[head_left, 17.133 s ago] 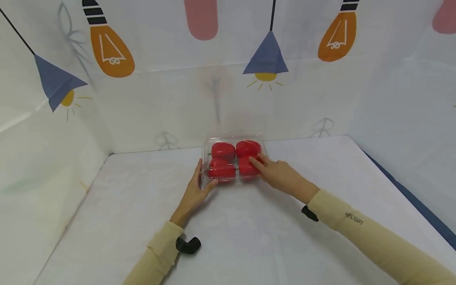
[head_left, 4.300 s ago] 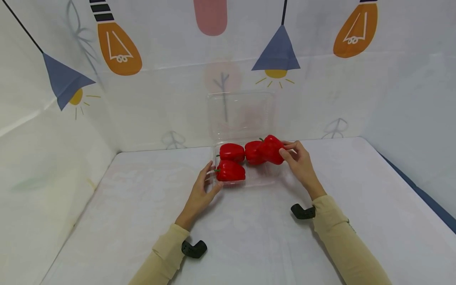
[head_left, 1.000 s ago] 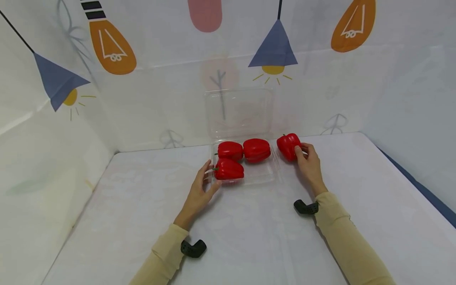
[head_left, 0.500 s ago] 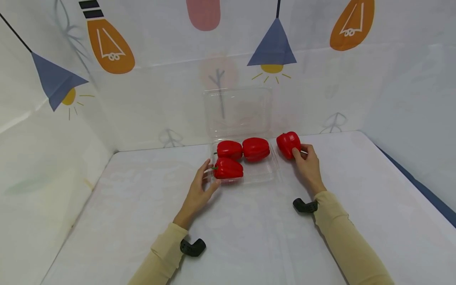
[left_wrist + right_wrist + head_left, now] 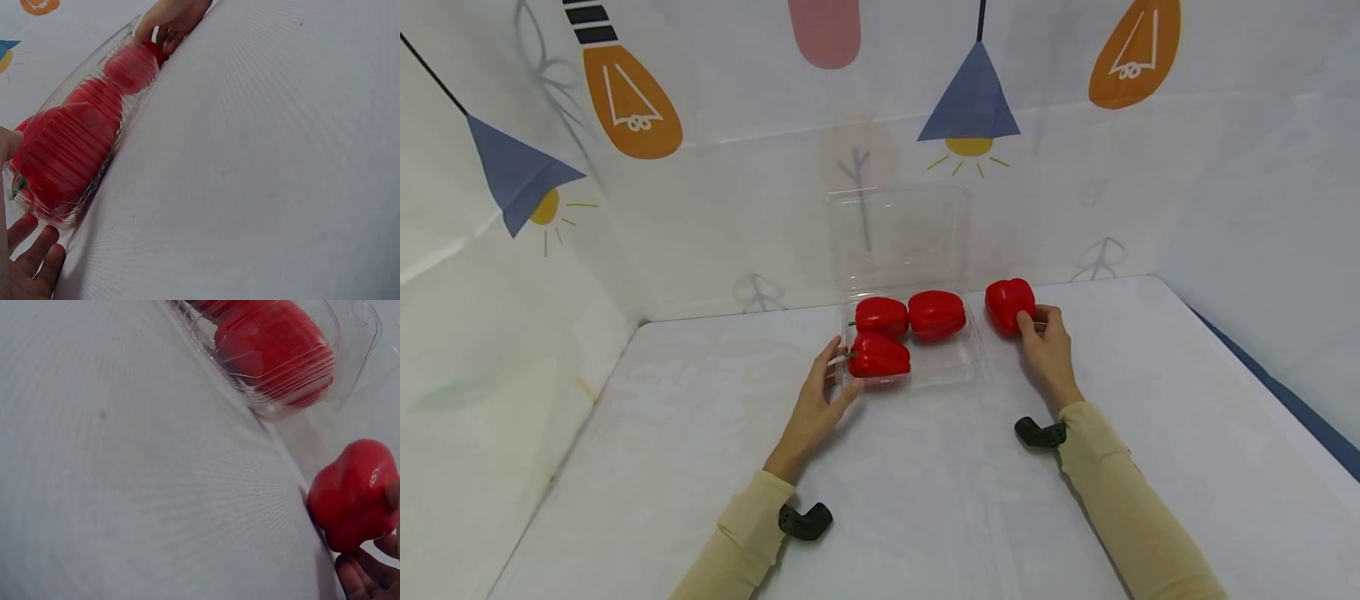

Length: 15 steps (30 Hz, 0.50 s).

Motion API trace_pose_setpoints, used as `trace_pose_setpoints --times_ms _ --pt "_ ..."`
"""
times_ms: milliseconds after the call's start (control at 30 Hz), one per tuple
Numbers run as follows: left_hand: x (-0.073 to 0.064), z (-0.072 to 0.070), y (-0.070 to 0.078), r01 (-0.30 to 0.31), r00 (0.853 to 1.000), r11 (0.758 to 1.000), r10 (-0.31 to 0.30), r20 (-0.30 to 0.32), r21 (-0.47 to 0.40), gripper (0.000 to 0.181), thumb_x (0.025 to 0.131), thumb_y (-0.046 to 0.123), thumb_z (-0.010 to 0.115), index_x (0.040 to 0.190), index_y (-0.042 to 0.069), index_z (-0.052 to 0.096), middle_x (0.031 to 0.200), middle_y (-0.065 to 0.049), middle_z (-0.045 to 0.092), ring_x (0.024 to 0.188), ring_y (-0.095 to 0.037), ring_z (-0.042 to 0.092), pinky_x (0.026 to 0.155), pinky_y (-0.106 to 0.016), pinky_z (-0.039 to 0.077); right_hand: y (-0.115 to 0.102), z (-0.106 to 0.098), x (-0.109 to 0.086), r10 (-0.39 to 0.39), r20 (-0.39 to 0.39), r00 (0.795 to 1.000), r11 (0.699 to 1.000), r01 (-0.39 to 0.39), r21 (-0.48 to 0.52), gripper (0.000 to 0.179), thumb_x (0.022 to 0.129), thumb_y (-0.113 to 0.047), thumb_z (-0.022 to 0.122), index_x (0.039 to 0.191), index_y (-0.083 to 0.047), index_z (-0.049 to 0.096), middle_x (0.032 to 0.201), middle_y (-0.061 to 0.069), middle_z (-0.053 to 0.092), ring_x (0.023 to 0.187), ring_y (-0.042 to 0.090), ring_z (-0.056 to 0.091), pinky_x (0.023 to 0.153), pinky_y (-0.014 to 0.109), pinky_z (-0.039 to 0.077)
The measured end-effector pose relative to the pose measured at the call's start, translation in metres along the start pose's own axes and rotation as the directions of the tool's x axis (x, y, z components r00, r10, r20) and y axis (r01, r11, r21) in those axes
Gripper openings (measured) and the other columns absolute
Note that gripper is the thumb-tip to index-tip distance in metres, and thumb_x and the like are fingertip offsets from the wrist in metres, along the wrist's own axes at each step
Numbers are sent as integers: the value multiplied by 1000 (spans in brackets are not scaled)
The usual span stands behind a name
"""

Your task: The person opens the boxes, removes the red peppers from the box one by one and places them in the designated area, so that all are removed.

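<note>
The right hand (image 5: 1048, 350) grips a red pepper (image 5: 1005, 307) by its near right side; the pepper lies ahead and slightly left of that hand, just outside the right wall of the clear box (image 5: 951, 367) and apart from it. Its long axis is hard to judge. The left hand (image 5: 812, 407), farther off, holds nothing, its fingers spread loosely about the box's front left corner, beside three other peppers (image 5: 936, 315).

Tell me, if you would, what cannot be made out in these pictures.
- Left wrist view: most of the held pepper, hidden behind the loaded container.
- Left wrist view: part of the left hand, cut by the left edge.
- Right wrist view: part of the right hand, cut by the right edge.
</note>
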<state>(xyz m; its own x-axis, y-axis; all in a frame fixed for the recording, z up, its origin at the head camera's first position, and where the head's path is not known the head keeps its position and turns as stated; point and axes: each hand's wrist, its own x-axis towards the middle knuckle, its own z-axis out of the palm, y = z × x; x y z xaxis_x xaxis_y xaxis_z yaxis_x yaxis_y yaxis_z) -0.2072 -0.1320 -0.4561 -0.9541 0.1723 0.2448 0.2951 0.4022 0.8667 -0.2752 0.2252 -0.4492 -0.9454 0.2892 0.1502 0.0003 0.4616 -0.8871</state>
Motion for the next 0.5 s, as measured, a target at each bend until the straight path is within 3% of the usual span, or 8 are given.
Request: trace_pose_setpoints --times_ms 500 --pt "1 0 -2 -15 1000 1000 15 -3 -5 74 90 30 63 150 20 22 145 -5 40 130 -29 46 106 -46 42 0 -1 0 36 22 999 999 -35 -26 52 99 -39 38 137 -4 33 136 21 46 121 35 47 106 47 40"
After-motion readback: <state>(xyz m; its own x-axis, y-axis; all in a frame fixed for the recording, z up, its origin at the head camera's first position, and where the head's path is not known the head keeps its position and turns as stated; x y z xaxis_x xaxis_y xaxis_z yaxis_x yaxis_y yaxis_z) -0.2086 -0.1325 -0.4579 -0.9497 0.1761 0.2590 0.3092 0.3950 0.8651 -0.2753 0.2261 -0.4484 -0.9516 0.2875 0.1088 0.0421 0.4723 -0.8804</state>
